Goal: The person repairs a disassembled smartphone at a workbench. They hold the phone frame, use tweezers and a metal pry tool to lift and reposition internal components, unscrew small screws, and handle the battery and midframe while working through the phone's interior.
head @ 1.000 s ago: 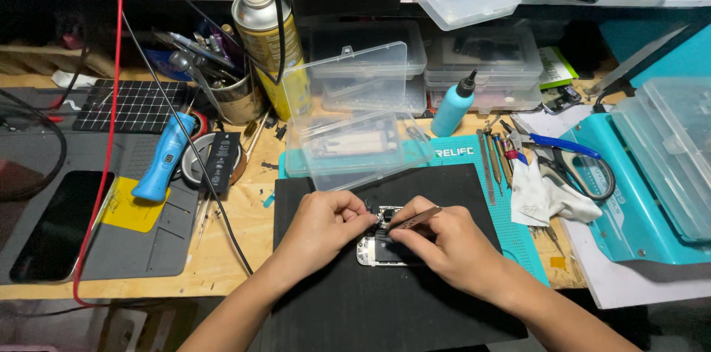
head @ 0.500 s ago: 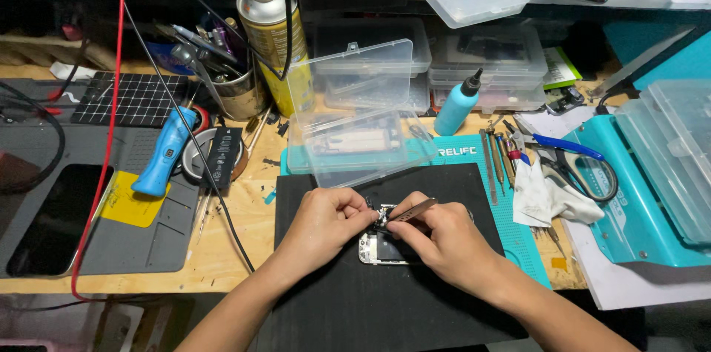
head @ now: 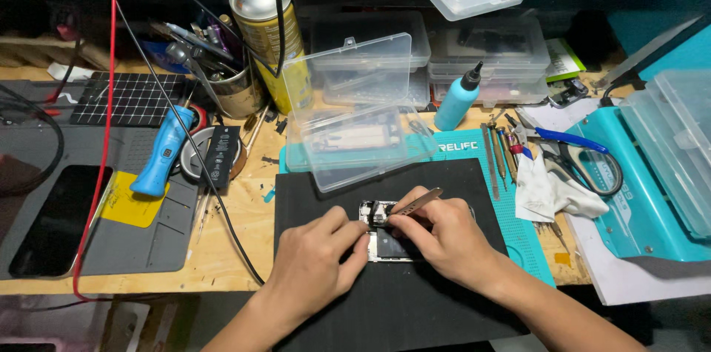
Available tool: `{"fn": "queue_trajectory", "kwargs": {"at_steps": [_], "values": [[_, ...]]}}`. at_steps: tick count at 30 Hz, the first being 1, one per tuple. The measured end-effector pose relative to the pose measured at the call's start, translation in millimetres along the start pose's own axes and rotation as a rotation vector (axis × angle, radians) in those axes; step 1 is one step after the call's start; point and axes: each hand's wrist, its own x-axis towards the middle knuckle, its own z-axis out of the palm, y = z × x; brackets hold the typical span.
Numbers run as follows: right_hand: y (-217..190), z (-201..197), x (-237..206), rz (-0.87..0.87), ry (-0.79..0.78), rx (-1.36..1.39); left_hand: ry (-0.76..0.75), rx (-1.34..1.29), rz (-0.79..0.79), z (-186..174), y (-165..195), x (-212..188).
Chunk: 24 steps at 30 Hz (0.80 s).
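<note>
While the grey mat (head: pixel 148 241) at the far left carries a blue tool (head: pixel 161 153) and a yellow patch (head: pixel 132 205), the work itself sits on the black mat (head: pixel 415 300) near the middle of the bench. Beyond the blue tool, a tin (head: pixel 233 89) full of tools and a spray can (head: pixel 268 30) stand at the far side. Next to the right, an open clear box (head: pixel 355 118) lies just beyond the black mat.

On that mat the left hand (head: pixel 315 263) is curled, its fingertips pressing the left edge of the opened phone (head: pixel 385 237) to keep it steady. The right hand (head: pixel 444 237) is closed around tweezers (head: pixel 415 202), whose tips meet a small part at the phone's far end. I judge the step to be picking at or seating a small part inside. The next move seems to need a very light, exact pull while the phone does not slide.

Further right stand a blue bottle (head: pixel 459 100), a white cloth (head: pixel 552 189) and scissors (head: pixel 578 152).
</note>
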Motion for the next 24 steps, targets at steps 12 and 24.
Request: {"fn": "queue_trajectory", "kwargs": {"at_steps": [12,24], "values": [[-1,1,1,0.045,-0.003,0.016,-0.090,0.144,0.115,9,-6,-9],[5,3,-2,0.029,0.016,0.080,-0.145,0.182,0.132,14,-10,-13]]}}
